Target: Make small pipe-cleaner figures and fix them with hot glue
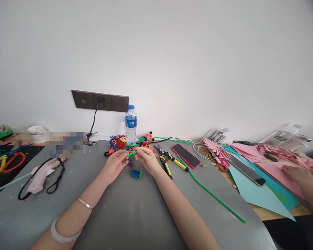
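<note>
Pinched in the fingertips of my left hand (115, 165) and my right hand (147, 160) is a short green pipe cleaner (131, 153), stretched between them above the grey mat (125, 215). A blue bundle with a green end (136, 174) lies just below my fingers. Behind my hands stand small colourful pipe-cleaner figures, among them a red one (121, 141) and a purple one (113, 141); my fingers partly hide others. Right of my right hand are pliers with yellow-black handles (178, 161) and a long green pipe cleaner (214, 193).
A water bottle (131, 123) stands by the wall. Left lies a pink glue gun (41, 178) with a black cord. A pink-cased phone (185, 156) sits right, beyond it coloured paper (255, 189), another phone (246, 170) and another person's hand (298, 175).
</note>
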Motion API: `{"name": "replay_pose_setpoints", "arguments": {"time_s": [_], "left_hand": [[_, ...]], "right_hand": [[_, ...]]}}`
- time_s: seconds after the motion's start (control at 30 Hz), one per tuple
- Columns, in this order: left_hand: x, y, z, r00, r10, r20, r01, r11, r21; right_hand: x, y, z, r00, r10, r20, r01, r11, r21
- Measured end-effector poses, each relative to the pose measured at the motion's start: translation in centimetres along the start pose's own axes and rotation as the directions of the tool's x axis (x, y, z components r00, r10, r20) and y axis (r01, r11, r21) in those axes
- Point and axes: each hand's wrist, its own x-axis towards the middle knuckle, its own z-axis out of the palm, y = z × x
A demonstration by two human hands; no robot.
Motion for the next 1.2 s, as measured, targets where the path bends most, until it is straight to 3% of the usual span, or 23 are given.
{"name": "replay_pose_setpoints", "arguments": {"time_s": [0.27,0.63,0.8,1.0,1.2], "left_hand": [[-0.6,-0.1,0.3,0.991,-0.065,0.118,0.059,0.997,0.059],[-0.3,-0.3,0.2,0.997,0.062,0.037,-0.062,0.998,0.007],[-0.3,-0.4,0.1,1.000,0.026,-0.017,-0.028,0.995,-0.095],[-0.5,0.0,0.3,0.998,-0.052,-0.045,0.048,0.995,-0.091],[-0.9,0.0,0.2,0.997,-0.078,0.030,0.080,0.992,-0.097]], "right_hand": [[0.0,-0.1,0.2,0.999,0.043,-0.003,-0.042,0.986,0.162],[-0.5,-0.7,0.9,0.996,0.061,0.072,-0.074,0.979,0.188],[-0.4,-0.4,1.1,0.994,0.063,0.085,-0.076,0.984,0.161],[-0.2,-0.3,0.8,0.998,0.053,0.017,-0.055,0.979,0.194],[-0.5,-0.4,0.9,0.997,0.055,0.062,-0.070,0.957,0.281]]}}
